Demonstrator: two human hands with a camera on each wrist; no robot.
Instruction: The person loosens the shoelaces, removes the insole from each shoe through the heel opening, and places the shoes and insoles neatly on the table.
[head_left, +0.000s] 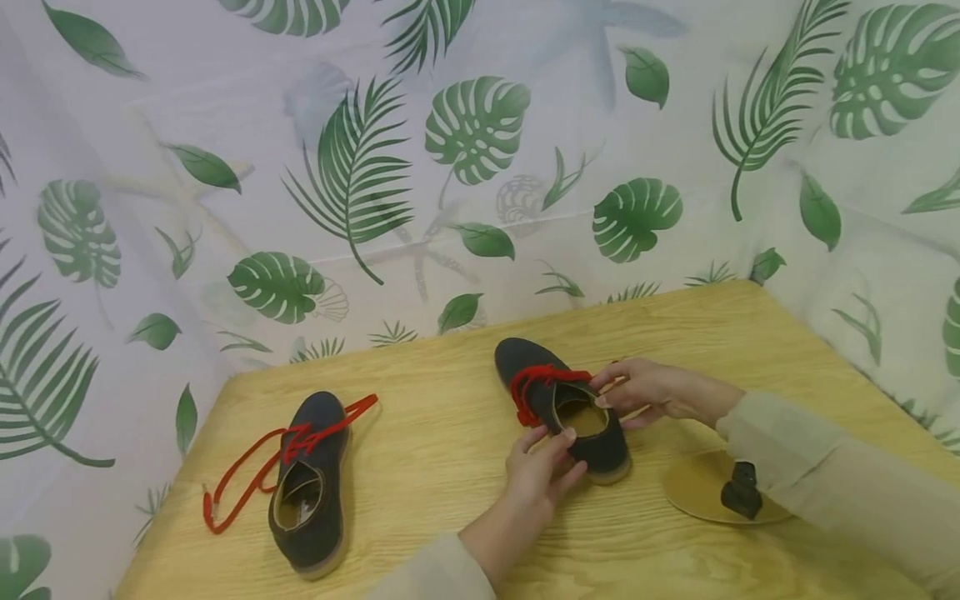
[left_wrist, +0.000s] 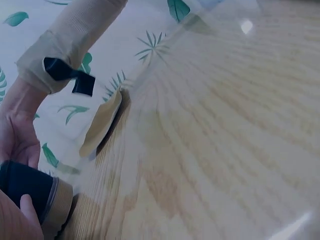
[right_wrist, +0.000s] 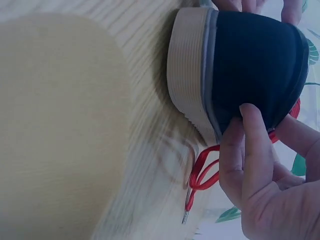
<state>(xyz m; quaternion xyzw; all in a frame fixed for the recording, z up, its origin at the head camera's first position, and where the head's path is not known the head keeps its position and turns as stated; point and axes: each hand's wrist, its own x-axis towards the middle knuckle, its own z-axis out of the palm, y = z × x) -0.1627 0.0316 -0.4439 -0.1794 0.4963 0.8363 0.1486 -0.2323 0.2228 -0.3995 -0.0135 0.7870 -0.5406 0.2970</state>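
A dark navy shoe (head_left: pixel 603 457) with red laces (head_left: pixel 534 385) and a pale ribbed sole sits on the wooden table, toe pointing away. My left hand (head_left: pixel 528 475) grips the left side of its collar near the heel, thumb at the rim. On the opposite side my right hand (head_left: pixel 651 393) pinches the collar, fingertips at the opening. The right wrist view shows the fingers of the right hand (right_wrist: pixel 272 185) against the dark upper (right_wrist: pixel 255 65), with a looped lace (right_wrist: pixel 202 175) hanging below. The shoe's tan inside shows between both hands.
A matching shoe (head_left: pixel 315 517) stands at the left, its red laces (head_left: pixel 243 479) loose and trailing on the table (head_left: pixel 420 467). A flat tan insole (head_left: pixel 693 487) lies near the right forearm. Leaf-patterned cloth (head_left: pixel 480 242) rises behind the table.
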